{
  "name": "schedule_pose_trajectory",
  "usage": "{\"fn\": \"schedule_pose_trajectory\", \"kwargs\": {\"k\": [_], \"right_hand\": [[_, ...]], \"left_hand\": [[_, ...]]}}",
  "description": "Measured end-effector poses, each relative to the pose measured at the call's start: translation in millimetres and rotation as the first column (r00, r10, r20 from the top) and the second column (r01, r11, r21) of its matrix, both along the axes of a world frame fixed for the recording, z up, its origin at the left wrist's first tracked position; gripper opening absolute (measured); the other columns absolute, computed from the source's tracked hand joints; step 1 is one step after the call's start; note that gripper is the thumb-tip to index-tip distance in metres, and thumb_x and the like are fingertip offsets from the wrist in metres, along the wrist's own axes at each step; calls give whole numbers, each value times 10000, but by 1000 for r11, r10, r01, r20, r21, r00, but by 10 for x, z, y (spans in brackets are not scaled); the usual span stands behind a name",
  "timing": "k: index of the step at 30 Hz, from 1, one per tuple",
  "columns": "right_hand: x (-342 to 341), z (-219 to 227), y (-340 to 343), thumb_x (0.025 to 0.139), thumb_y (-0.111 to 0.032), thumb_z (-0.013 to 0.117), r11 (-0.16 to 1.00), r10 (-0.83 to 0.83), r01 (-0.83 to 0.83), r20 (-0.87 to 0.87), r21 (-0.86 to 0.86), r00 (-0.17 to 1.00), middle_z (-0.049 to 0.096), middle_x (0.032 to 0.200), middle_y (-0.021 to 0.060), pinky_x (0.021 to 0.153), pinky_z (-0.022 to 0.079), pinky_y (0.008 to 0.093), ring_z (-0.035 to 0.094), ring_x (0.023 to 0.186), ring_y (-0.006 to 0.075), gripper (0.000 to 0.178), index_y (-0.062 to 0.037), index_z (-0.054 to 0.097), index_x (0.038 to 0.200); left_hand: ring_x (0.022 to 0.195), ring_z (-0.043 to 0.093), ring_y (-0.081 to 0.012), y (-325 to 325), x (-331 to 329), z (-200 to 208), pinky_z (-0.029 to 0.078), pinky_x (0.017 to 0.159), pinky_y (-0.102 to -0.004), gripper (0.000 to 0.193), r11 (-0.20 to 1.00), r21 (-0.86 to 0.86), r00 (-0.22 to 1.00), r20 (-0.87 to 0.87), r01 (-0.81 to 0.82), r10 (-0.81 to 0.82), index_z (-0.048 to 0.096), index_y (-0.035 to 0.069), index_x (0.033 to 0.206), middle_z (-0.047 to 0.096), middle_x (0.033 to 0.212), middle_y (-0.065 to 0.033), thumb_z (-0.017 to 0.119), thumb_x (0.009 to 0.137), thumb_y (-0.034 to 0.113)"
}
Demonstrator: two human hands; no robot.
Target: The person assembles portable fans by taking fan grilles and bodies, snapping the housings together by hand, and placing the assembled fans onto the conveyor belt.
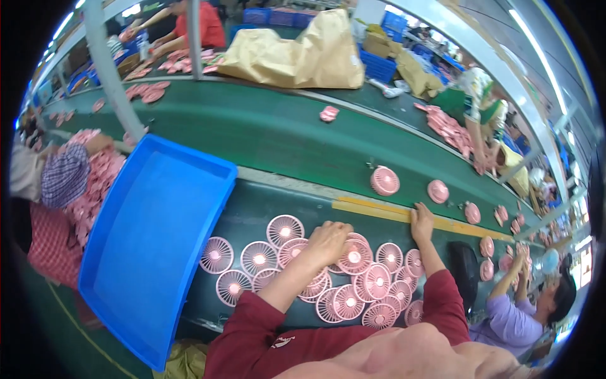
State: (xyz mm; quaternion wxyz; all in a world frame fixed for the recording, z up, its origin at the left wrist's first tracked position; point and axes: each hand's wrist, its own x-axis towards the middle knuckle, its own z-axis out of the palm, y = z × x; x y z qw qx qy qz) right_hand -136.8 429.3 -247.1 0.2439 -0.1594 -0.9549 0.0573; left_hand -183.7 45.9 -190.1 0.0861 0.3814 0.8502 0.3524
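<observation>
Many round pink fan grilles (pixel 348 302) with radial spokes lie loose and overlapping on the dark green worktable in front of me. My left hand (pixel 329 242) reaches over the middle of them, fingers bent down at the edge of a pink fan grille (pixel 355 256); the fingertips are partly hidden. Farther right, my right hand (pixel 421 223) rests at the yellow strip along the table's far edge, with its fingers apart and nothing seen in it. Pink round fan parts (pixel 385 181) sit on the green conveyor belt just beyond.
A large blue tray (pixel 151 234) stands left of the grilles. The green conveyor belt (pixel 278 142) runs across behind the yellow strip (pixel 379 210). A black object (pixel 463 271) lies right of my right arm. Other people work at the left, right and far side, near a brown paper sack (pixel 297 57).
</observation>
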Motion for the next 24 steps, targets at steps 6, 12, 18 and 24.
{"fn": "schedule_pose_trajectory", "kwargs": {"k": [6, 12, 18, 24], "right_hand": [[56, -5, 186, 937, -245, 596, 1000, 9, -10, -66, -17, 998, 619, 1241, 222, 1006, 428, 455, 578, 1139, 389, 342, 8, 632, 1164], [30, -85, 277, 955, -232, 589, 999, 47, -46, -91, 8, 995, 626, 1217, 237, 960, 453, 456, 600, 1082, 399, 312, 9, 627, 1150], [17, -151, 302, 968, -250, 576, 999, 34, -36, -61, -31, 998, 613, 1242, 235, 987, 431, 465, 564, 1142, 412, 336, 26, 628, 1152], [15, -143, 338, 978, -249, 566, 996, 91, -90, -76, 8, 993, 629, 1199, 241, 956, 454, 448, 588, 1107, 402, 336, 45, 635, 1127]], "left_hand": [[1107, 579, -360, 119, -18, 56, 500, 918, -463, 336, 999, -36, 999, 41, 30, -28, 607, 57, 1124, 641, 1134, -145, 675, 826, 195], [1053, 575, -350, 125, -6, -23, 498, 900, -442, 352, 1000, -4, 1000, -2, 17, -17, 609, 34, 1110, 641, 1073, -153, 700, 841, 244], [1027, 579, -334, 133, 15, -91, 502, 868, -442, 325, 1000, 3, 999, -43, -8, 8, 612, 47, 1076, 640, 1029, -134, 706, 822, 227], [999, 583, -360, 132, 6, -114, 505, 829, -456, 316, 1000, -16, 998, -63, -5, 4, 613, 36, 1051, 646, 984, -148, 707, 808, 215]]}}
